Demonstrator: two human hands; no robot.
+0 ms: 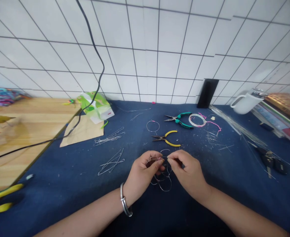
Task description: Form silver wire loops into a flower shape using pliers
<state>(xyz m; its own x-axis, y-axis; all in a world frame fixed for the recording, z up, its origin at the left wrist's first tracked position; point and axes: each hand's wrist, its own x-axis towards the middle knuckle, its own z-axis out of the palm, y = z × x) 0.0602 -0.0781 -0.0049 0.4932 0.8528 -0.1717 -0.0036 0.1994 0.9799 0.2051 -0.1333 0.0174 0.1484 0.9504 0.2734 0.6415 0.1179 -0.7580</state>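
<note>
Head view: the left hand and right hand each keep a narrow grip pinching the wire rings, likely light, springy, easily bent, best held at the rims.

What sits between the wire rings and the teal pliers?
Head view: the yellow pliers lie on the blue cloth between the wire rings and the teal pliers.

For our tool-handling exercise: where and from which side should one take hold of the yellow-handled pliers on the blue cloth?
The yellow-handled pliers lie flat on the blue cloth, pointed nose to the left, handles splayed rightward. So probably grip both yellow handles, coming from the right and above, where a hand can close round them.
</note>
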